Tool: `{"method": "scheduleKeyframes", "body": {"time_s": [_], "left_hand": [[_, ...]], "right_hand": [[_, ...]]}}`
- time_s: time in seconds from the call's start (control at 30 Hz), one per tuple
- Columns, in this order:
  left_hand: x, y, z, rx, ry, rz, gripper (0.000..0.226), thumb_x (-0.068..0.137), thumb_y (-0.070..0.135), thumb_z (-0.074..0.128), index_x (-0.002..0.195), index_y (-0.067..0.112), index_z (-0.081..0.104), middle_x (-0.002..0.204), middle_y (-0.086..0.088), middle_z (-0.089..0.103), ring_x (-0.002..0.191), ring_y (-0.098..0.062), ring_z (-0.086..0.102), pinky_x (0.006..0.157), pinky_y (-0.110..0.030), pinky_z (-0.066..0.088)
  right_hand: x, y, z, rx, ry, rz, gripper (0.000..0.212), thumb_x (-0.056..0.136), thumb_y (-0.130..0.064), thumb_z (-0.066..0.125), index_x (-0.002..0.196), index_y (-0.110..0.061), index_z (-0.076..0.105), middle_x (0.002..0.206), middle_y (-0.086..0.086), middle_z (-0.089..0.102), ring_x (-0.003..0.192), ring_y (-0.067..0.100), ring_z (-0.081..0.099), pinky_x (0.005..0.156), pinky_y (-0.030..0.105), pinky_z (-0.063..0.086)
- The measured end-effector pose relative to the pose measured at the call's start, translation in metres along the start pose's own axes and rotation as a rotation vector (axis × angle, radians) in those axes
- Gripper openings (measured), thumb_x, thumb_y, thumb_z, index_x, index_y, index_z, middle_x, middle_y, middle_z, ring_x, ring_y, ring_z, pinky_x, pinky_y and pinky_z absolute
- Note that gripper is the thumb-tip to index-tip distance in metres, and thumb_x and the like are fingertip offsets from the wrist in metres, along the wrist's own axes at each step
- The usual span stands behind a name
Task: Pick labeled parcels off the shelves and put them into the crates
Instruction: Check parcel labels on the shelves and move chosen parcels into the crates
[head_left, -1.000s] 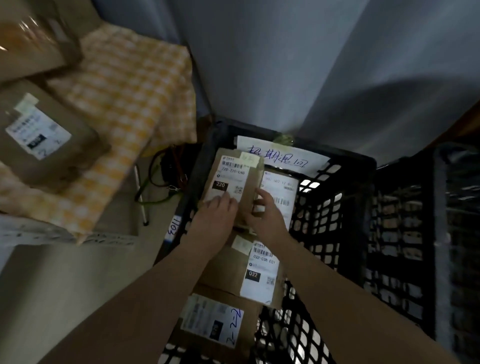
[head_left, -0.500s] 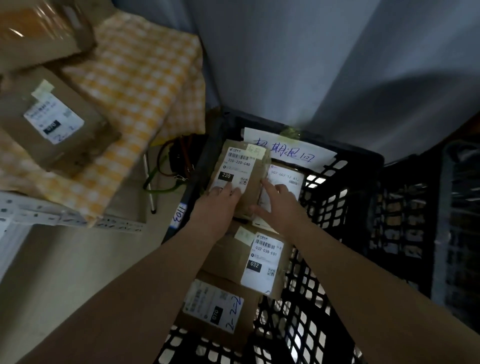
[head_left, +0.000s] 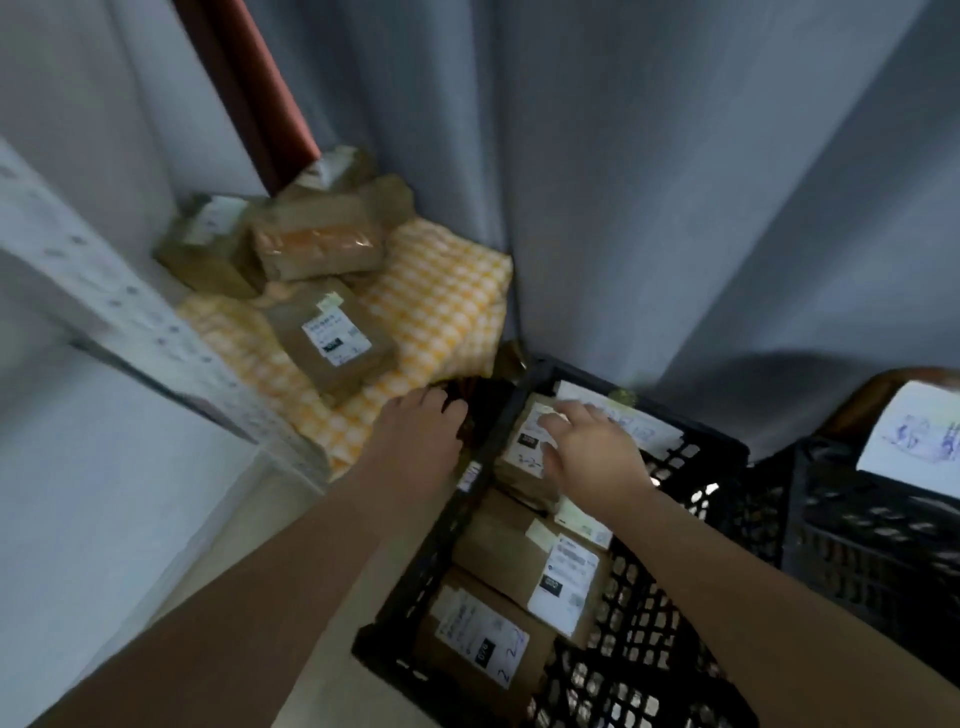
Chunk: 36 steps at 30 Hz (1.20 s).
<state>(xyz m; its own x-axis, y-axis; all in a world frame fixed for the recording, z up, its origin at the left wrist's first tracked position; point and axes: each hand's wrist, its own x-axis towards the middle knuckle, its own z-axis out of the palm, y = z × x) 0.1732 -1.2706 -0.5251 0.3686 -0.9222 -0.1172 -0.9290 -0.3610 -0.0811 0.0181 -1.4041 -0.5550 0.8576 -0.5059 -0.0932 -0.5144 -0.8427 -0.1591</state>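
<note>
Motion blur smears the whole scene, so the print on every parcel label is unreadable. The right hand (head_left: 587, 452) covers much of the far parcel (head_left: 524, 441) in the black crate (head_left: 691, 457). The second crate (head_left: 872, 525) at right and its paper sheet (head_left: 914, 431) run off the edge.

Black crate (head_left: 691, 457) holds several labelled brown parcels. Right hand (head_left: 592, 457) rests open, fingers spread, on the far parcel (head_left: 524, 441). Left hand (head_left: 415, 431) hangs empty outside the crate's left wall. More parcels, one labelled (head_left: 332, 338), lie on a yellow checked cloth (head_left: 441, 306) on the shelf.
</note>
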Motion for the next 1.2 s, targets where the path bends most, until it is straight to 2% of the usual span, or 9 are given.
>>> {"method": "scheduleKeyframes", "body": {"time_s": [0.1,0.17,0.3,0.4,0.57,0.8,0.9,1.03,1.2], "left_hand": [[-0.056,-0.034,-0.052,0.033,0.083,-0.052,0.037,0.099,0.032,0.039,0.134,0.019,0.042,0.135,-0.005,0.046,0.124,-0.025,0.042,0.097,-0.035,0.037],[-0.101,-0.059,-0.081,0.050,0.150,-0.090,0.037,0.096,0.032,0.045,0.129,0.017,0.049,0.130,-0.007,0.052,0.120,-0.026,0.047,0.094,-0.036,0.039],[-0.213,-0.111,-0.136,0.122,0.276,-0.218,0.030,0.089,0.030,0.058,0.113,0.013,0.064,0.110,-0.009,0.064,0.101,-0.030,0.059,0.081,-0.042,0.048],[-0.306,-0.145,-0.168,0.179,0.332,-0.329,0.026,0.073,0.026,0.077,0.094,0.012,0.071,0.091,-0.008,0.069,0.081,-0.030,0.065,0.064,-0.039,0.051],[-0.465,-0.181,-0.193,0.217,0.424,-0.458,0.022,0.072,0.024,0.076,0.089,0.010,0.071,0.083,-0.008,0.069,0.073,-0.031,0.064,0.059,-0.037,0.052],[-0.653,-0.205,-0.196,0.256,0.426,-0.712,0.032,0.065,0.029,0.082,0.091,0.015,0.070,0.085,-0.003,0.068,0.071,-0.026,0.063,0.057,-0.033,0.050],[-0.715,-0.211,-0.192,0.238,0.471,-0.818,0.029,0.073,0.031,0.074,0.099,0.018,0.069,0.093,-0.002,0.068,0.078,-0.025,0.063,0.062,-0.034,0.051],[-0.777,-0.222,-0.190,0.254,0.585,-0.964,0.034,0.082,0.037,0.045,0.100,0.018,0.066,0.097,-0.003,0.065,0.078,-0.026,0.060,0.063,-0.033,0.050],[-0.832,-0.233,-0.187,0.273,0.630,-1.156,0.042,0.083,0.040,0.044,0.112,0.016,0.064,0.107,-0.006,0.064,0.089,-0.026,0.061,0.072,-0.036,0.054]], "right_hand": [[-0.006,-0.059,-0.041,0.112,0.175,-0.172,0.028,0.089,-0.019,0.059,0.114,-0.011,0.067,0.117,0.012,0.063,0.102,0.034,0.061,0.082,0.042,0.051],[-0.012,-0.105,-0.071,0.154,0.251,-0.274,0.024,0.085,-0.020,0.060,0.104,-0.010,0.070,0.102,0.011,0.067,0.089,0.032,0.063,0.070,0.040,0.055],[-0.039,-0.212,-0.127,0.209,0.364,-0.456,0.028,0.085,-0.025,0.050,0.096,-0.008,0.070,0.095,0.010,0.067,0.083,0.030,0.063,0.067,0.038,0.054],[-0.077,-0.298,-0.157,0.280,0.449,-0.579,0.028,0.085,-0.026,0.048,0.090,-0.010,0.071,0.089,0.007,0.068,0.078,0.026,0.064,0.064,0.033,0.053],[-0.150,-0.438,-0.178,0.401,0.530,-0.737,0.020,0.086,-0.021,0.060,0.099,-0.012,0.071,0.098,0.005,0.070,0.085,0.023,0.065,0.075,0.035,0.053],[-0.235,-0.594,-0.182,0.522,0.548,-0.891,0.021,0.082,-0.018,0.072,0.102,-0.014,0.071,0.103,0.003,0.070,0.093,0.022,0.066,0.080,0.031,0.052],[-0.262,-0.644,-0.184,0.564,0.528,-0.971,0.021,0.083,-0.023,0.063,0.101,-0.014,0.070,0.101,0.002,0.069,0.092,0.022,0.065,0.077,0.027,0.048],[-0.291,-0.703,-0.187,0.642,0.534,-1.100,0.026,0.083,-0.027,0.055,0.098,-0.014,0.071,0.099,0.001,0.068,0.090,0.017,0.064,0.076,0.021,0.043],[-0.315,-0.767,-0.184,0.715,0.512,-1.315,0.031,0.085,-0.029,0.048,0.100,-0.012,0.070,0.099,0.001,0.068,0.093,0.014,0.060,0.080,0.020,0.045]]}}
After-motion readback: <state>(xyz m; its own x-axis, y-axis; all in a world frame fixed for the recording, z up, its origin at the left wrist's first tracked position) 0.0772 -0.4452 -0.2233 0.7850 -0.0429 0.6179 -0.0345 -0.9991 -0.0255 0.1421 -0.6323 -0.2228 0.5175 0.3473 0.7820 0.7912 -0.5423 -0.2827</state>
